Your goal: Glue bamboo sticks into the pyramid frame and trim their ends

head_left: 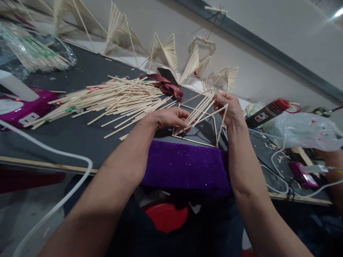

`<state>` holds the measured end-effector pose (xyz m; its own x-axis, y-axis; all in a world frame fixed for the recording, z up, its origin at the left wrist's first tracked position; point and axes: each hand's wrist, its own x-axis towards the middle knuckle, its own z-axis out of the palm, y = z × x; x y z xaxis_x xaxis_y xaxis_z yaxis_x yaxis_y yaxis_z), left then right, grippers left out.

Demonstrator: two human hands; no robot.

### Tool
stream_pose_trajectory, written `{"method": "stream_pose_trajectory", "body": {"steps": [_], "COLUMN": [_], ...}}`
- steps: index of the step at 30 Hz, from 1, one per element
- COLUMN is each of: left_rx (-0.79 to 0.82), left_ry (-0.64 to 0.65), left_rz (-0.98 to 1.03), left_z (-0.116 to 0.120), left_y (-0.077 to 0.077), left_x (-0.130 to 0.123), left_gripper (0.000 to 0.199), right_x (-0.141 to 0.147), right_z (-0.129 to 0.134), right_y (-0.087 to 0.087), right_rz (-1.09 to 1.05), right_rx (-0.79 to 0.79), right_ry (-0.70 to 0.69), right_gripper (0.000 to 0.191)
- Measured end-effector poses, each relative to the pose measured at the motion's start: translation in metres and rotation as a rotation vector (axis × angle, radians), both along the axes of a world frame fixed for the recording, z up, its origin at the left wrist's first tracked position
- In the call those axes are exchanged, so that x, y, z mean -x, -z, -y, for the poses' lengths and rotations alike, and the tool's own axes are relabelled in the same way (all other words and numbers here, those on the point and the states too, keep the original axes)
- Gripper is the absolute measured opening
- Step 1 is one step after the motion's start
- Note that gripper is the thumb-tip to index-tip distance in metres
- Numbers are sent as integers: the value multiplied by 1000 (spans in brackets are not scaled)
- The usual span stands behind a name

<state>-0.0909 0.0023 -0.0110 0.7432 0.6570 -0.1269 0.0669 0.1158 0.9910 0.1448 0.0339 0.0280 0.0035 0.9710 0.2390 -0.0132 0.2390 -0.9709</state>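
Observation:
A small framework of thin pale wooden sticks (197, 142) stands on the dark table before me, with a slanting row of sticks (199, 110) across it. My left hand (171, 118) reaches in from the left, its fingers closed around the lower ends of the slanting sticks near the frame's left corner. At the upper right, my right hand (228, 105) is pinched at the sticks' top ends. Its fingertips partly hide what they grip. Left of the frame lies a loose heap of wooden sticks (125, 98).
Finished-looking stick structures (163, 51) line the wall. A purple glue-gun-like device (40, 103) with white cable sits left, a similar purple device (304, 175) right. Near my right arm are a dark bottle (268, 112) and plastic bag (308, 130). Purple cloth (184, 164) covers the front edge.

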Motion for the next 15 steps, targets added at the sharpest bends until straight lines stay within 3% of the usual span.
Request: {"method": "stream_pose_trajectory", "body": {"steps": [15], "left_rx": [18], "left_ry": [-40], "left_rz": [46], "left_z": [-1], "left_y": [2], "left_x": [-4], "left_gripper": [22], "right_x": [-12], "right_z": [-2], "right_y": [4], "right_rz": [70], "right_rx": [8], "right_ry": [-12], "right_gripper": [13]}}
